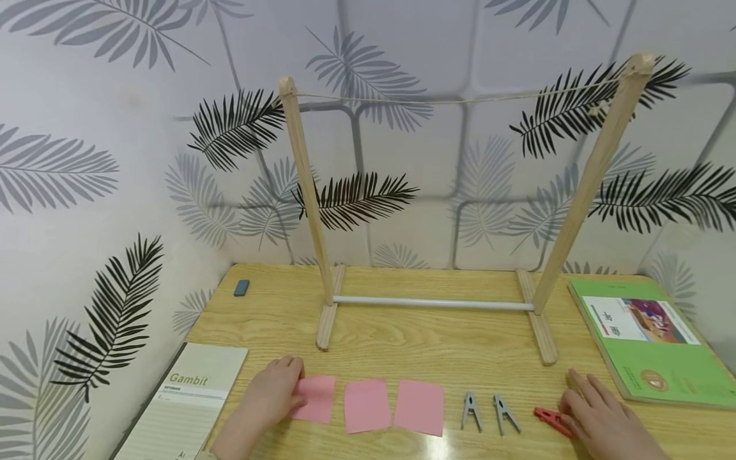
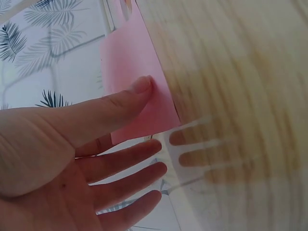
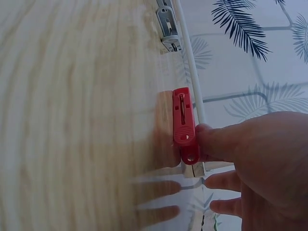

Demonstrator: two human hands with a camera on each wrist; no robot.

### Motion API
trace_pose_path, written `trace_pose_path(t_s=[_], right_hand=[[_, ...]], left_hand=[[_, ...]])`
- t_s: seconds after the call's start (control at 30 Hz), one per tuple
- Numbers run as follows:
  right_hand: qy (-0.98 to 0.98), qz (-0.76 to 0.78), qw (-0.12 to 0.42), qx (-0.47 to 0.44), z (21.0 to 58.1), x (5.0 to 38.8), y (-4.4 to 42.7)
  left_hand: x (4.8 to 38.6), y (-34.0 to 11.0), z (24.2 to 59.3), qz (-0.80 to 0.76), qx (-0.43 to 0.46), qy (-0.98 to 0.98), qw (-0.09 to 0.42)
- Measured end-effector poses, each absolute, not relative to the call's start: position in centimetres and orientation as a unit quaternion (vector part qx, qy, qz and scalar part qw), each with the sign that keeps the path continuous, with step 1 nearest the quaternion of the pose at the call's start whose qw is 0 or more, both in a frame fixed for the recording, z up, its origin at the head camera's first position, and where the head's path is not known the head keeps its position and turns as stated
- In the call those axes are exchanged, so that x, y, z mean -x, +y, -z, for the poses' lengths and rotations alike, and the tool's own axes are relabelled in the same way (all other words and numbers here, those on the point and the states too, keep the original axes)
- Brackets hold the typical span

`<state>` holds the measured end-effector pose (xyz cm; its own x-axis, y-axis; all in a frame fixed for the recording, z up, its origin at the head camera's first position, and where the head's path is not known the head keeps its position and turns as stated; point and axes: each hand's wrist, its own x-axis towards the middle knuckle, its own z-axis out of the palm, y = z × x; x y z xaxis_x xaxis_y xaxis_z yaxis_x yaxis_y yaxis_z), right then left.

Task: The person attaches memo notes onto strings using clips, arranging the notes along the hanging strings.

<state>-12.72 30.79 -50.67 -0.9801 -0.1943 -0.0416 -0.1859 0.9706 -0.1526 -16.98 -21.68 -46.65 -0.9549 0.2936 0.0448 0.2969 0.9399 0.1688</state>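
My left hand (image 1: 273,391) pinches the left edge of the leftmost pink paper square (image 1: 318,399). In the left wrist view the thumb lies on that square's face, an index finger is partly hidden behind it, and the other fingers are spread. Two more pink squares, a middle one (image 1: 367,406) and a right one (image 1: 420,407), lie beside it in a row. At the right, my right hand (image 1: 604,418) holds the handle end of a red clothespin (image 3: 184,115) between thumb and a mostly hidden finger. Two grey clothespins, one (image 1: 471,411) and another (image 1: 506,414), lie to its left.
Behind the row stands a wooden frame (image 1: 592,172) with a string (image 1: 460,101) across its top and a white bar (image 1: 431,303) low down. A notebook (image 1: 190,390) lies left, a green book (image 1: 661,358) right, a small dark block (image 1: 241,287) far left.
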Motion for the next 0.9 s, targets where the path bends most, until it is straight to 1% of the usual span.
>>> trace_pose_path(t_s=[0.17,0.37,0.63,0.77,0.9], right_hand=[[0.992,0.091,0.038,0.083,50.5,12.8,30.7],[0.990,0.094,0.055,0.092,50.4,12.7,30.8],[0.990,0.082,0.058,0.101,50.4,12.7,30.7],[0.990,0.079,0.043,0.105,50.3,12.7,30.7],[0.990,0.080,0.023,0.114,50.1,12.8,30.8]], left_hand=[[16.9,-21.8,46.5,0.117,0.143,-0.983,0.001],[16.7,-21.9,46.3,0.147,0.136,-0.980,-0.017],[16.7,-22.2,45.9,0.186,0.134,-0.973,-0.033],[16.8,-22.3,45.6,0.202,0.127,-0.970,-0.048],[16.9,-22.6,45.1,0.209,0.129,-0.968,-0.049]])
